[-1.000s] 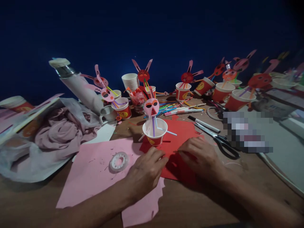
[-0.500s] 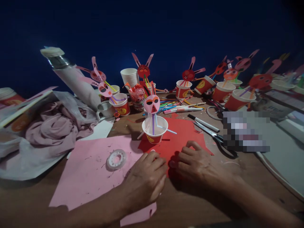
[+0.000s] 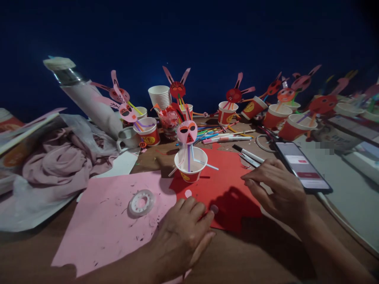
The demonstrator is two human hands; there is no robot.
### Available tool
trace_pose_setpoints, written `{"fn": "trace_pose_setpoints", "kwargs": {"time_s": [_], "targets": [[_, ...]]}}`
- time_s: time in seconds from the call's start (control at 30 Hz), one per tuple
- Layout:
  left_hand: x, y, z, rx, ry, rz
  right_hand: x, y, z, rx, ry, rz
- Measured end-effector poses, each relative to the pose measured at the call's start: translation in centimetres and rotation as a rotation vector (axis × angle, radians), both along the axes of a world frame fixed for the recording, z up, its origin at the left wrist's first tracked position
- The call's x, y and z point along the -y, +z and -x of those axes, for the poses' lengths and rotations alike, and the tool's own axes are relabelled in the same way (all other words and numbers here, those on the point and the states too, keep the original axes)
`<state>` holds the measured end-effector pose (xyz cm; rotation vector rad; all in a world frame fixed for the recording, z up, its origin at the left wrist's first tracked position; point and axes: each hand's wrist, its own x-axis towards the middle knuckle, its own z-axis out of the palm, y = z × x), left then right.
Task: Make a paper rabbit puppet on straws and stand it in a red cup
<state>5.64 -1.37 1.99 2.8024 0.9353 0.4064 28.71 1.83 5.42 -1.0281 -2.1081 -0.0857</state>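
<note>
My left hand (image 3: 185, 232) rests with curled fingers at the lower edge of the red paper (image 3: 225, 169); what its fingers hold, if anything, is hidden. Beside its index finger lies a small pale disc (image 3: 214, 209), and a pink disc (image 3: 188, 193) lies above its knuckles. My right hand (image 3: 276, 189) hovers over the right edge of the red paper, thumb apart from the bent fingers, nothing seen between them. Just beyond its fingers are the scissors (image 3: 249, 160), partly covered by the hand. A paper cup (image 3: 191, 175) holds a pink rabbit-faced figure (image 3: 187, 132) on straws.
Pink paper (image 3: 109, 205) with a tape roll (image 3: 141, 203) lies left. A marker (image 3: 251, 154) and a phone (image 3: 304, 167) are at the right. Similar cup figures, pens (image 3: 227, 139) and stacked cups (image 3: 160, 96) stand behind. A bottle (image 3: 91, 106) leans beside a cloth (image 3: 56, 157).
My right hand has moved right and up from beside my left hand to near the scissors, and its thumb now shows apart. The two small discs are now uncovered. The view has shifted slightly.
</note>
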Motion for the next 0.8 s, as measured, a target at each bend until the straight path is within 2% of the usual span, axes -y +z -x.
{"fn": "trace_pose_setpoints", "kwargs": {"time_s": [0.3,0.4,0.67,0.8], "targets": [[-0.1,-2.9,-0.4,-0.028,0.007,-0.124,-0.2,-0.7,0.3,-0.033,0.035,0.035],[-0.2,-3.4,-0.5,-0.011,0.015,-0.181,-0.3,-0.8,0.4,-0.02,0.037,0.047],[0.0,-2.2,-0.5,-0.102,0.006,-0.097,-0.7,-0.4,0.6,0.006,0.026,0.054],[0.2,-1.4,-0.4,-0.103,0.015,-0.044,-1.2,-0.1,-0.8,0.043,-0.064,0.022]]}}
